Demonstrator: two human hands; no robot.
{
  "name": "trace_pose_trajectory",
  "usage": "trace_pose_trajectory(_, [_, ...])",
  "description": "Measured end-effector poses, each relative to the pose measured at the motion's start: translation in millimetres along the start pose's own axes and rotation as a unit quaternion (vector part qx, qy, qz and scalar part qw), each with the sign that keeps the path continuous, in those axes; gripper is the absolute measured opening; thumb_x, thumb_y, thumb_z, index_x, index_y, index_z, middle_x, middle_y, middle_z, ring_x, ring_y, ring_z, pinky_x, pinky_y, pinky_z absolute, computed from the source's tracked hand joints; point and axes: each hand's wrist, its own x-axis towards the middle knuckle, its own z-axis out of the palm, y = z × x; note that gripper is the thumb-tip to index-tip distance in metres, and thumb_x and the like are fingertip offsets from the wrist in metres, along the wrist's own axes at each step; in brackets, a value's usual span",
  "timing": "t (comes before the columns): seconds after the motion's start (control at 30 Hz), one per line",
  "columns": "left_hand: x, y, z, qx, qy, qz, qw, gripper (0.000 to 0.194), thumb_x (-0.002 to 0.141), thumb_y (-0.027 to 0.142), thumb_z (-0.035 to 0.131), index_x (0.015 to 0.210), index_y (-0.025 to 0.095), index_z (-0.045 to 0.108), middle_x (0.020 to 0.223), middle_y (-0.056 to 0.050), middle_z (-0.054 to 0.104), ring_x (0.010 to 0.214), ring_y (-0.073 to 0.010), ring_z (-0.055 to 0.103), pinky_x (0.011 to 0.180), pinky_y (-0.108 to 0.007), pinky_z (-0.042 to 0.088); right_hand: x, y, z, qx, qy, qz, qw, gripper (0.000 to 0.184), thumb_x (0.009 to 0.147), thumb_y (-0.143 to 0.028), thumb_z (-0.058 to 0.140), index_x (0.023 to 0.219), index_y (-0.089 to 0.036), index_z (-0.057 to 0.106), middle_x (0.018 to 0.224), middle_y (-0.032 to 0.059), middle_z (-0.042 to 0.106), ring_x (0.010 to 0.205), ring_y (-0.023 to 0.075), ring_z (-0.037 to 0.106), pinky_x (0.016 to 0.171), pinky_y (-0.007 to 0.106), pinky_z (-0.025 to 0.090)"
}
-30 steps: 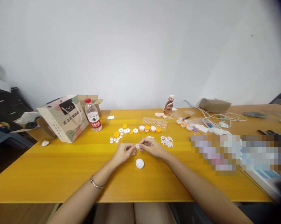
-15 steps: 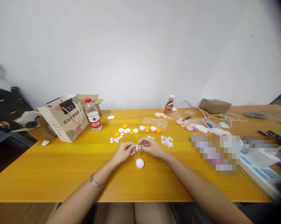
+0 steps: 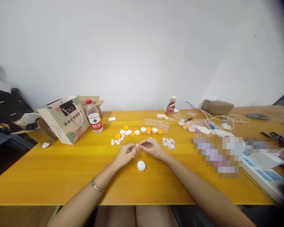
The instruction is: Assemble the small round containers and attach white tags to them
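Note:
Between their fingertips, my left hand (image 3: 126,153) and my right hand (image 3: 153,148) pinch a small white plastic part (image 3: 138,145), seen nearly edge-on and partly covered by the fingers. Just below them on the table lies a round white shallow cup (image 3: 141,165). A pile of white perforated pieces (image 3: 168,143) is to the right of my right hand, with a few more partly behind that hand. Several small white knobbed pieces (image 3: 116,141) sit beyond my left hand. Farther back are yellow discs (image 3: 126,128), white rings (image 3: 128,132) and a row of white and orange round cases (image 3: 148,130).
Clear round cups (image 3: 157,123) stand behind the row. A water bottle (image 3: 94,116) and a paper bag (image 3: 65,118) are at the left. A brown drink bottle (image 3: 171,106), white cables (image 3: 210,118) and a brown package (image 3: 217,107) are at the right.
The small white part has been turned between my fingertips, from its perforated face showing to nearly edge-on. Both hands stay in about the same place. The cup has not moved.

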Motion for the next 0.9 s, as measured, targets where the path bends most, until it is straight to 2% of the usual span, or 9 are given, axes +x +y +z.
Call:
trace_pose_trajectory(0.1, [-0.2, 0.9, 0.4, 0.016, 0.001, 0.008, 1.0, 0.034, 0.077, 0.044, 0.05, 0.08, 0.013, 0.064, 0.068, -0.003, 0.064, 0.056, -0.0104, 0.054, 0.053, -0.018, 0.041, 0.2, -1.9, 0.8, -0.008, 0.01, -0.003, 1.0, 0.026, 0.065, -0.036, 0.065, 0.08, -0.014, 0.062, 0.083, 0.0056, 0.066, 0.075, 0.0151, 0.061, 0.078, 0.032, 0.047])
trace_pose_trajectory(0.23, [0.9, -1.7, 0.8, 0.025, -0.003, 0.002, 1.0, 0.037, 0.079, 0.045, 0.047, 0.073, 0.012, 0.064, 0.063, -0.003, 0.063, 0.05, -0.009, 0.051, 0.05, -0.018, 0.039, 0.0, -5.0, 1.8, -0.028, 0.031, 0.004, 0.999, 0.027, 0.067, -0.039, 0.063, 0.077, -0.014, 0.062, 0.076, 0.0047, 0.066, 0.067, 0.0141, 0.061, 0.07, 0.03, 0.049])
trace_pose_trajectory(0.37, [1.9, -3.9, 0.5, 0.008, -0.012, -0.002, 1.0, 0.039, 0.079, 0.046, 0.046, 0.079, 0.012, 0.065, 0.064, -0.003, 0.063, 0.049, -0.0087, 0.05, 0.047, -0.018, 0.038, -0.2, -5.6, 1.8, -0.044, 0.038, -0.003, 0.998, 0.026, 0.07, -0.039, 0.06, 0.079, -0.015, 0.063, 0.076, 0.0044, 0.066, 0.064, 0.0137, 0.06, 0.066, 0.029, 0.049])
trace_pose_trajectory(0.5, [2.3, -5.3, 1.0, -0.007, -0.001, -0.011, 1.0, 0.038, 0.078, 0.046, 0.047, 0.077, 0.012, 0.063, 0.063, -0.003, 0.062, 0.047, -0.0083, 0.05, 0.046, -0.018, 0.038, -0.5, -2.2, 2.2, -0.107, 0.04, -0.067, 0.991, 0.023, 0.073, -0.036, 0.057, 0.082, -0.017, 0.066, 0.082, 0.0059, 0.067, 0.072, 0.0153, 0.061, 0.069, 0.029, 0.049])
trace_pose_trajectory(0.67, [2.3, -7.2, 1.3, -0.019, 0.02, 0.0, 1.0, 0.034, 0.077, 0.045, 0.05, 0.072, 0.013, 0.06, 0.062, -0.003, 0.062, 0.048, -0.0082, 0.052, 0.047, -0.018, 0.04, -1.9, 0.3, 2.9, -0.182, 0.041, -0.153, 0.971, 0.02, 0.076, -0.029, 0.054, 0.086, -0.017, 0.067, 0.08, 0.006, 0.065, 0.07, 0.0138, 0.059, 0.062, 0.025, 0.048])
trace_pose_trajectory(0.8, [1.1, -5.2, 1.4, -0.008, 0.029, 0.012, 0.999, 0.032, 0.078, 0.043, 0.049, 0.071, 0.013, 0.059, 0.062, -0.002, 0.061, 0.049, -0.008, 0.051, 0.048, -0.017, 0.04, -2.9, -0.3, 2.9, -0.201, 0.033, -0.187, 0.961, 0.019, 0.077, -0.027, 0.054, 0.089, -0.018, 0.066, 0.082, 0.0059, 0.064, 0.072, 0.0136, 0.059, 0.064, 0.025, 0.047])
trace_pose_trajectory(0.9, [-0.4, -1.9, 2.2, 0.018, 0.031, 0.022, 0.999, 0.032, 0.078, 0.042, 0.049, 0.068, 0.013, 0.057, 0.058, 0.0, 0.059, 0.049, -0.0075, 0.049, 0.047, -0.017, 0.037, -3.3, -1.0, 3.2, -0.237, 0.055, -0.187, 0.952, 0.019, 0.079, -0.029, 0.052, 0.084, -0.018, 0.066, 0.076, 0.0051, 0.064, 0.07, 0.0139, 0.058, 0.063, 0.026, 0.046])
